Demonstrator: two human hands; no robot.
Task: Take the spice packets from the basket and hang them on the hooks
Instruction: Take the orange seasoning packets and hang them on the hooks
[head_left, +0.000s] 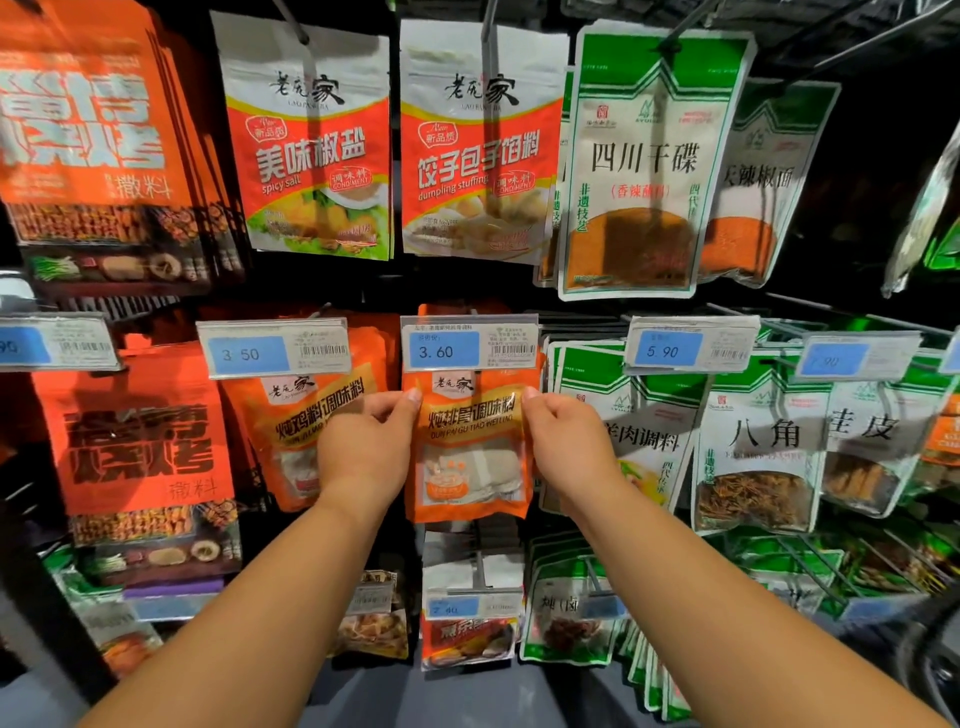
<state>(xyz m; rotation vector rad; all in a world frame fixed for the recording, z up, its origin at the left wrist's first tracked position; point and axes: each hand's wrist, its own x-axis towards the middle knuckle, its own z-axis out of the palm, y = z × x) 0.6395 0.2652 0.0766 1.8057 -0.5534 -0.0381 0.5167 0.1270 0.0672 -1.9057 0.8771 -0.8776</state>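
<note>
Two bare forearms reach up from the bottom of the view toward a hanging display. The left hand (363, 441) pinches the upper left edge of an orange packet (470, 462), its fingers curled and the thumb tip on the packet's front. The right hand (566, 441) grips the upper right edge the same way. The packet hangs upright between them in the middle row, its top tucked behind the 3.60 tag (470, 344). Whether it sits on a hook cannot be told.

Just left of it hang more orange packets (306, 415) under a 3.50 tag (272, 352), partly covered by the left hand. Further left is a big orange bag (135, 447). To the right hang green packets (649, 441) under a 5.90 tag (691, 347). Below the arms, a lower row (467, 634) shows blurred packets.

On the top row hang a spicy salt packet (311, 156), a dumpling stuffing packet (480, 156) and a green-and-white packet (644, 166), each on its own hook.
</note>
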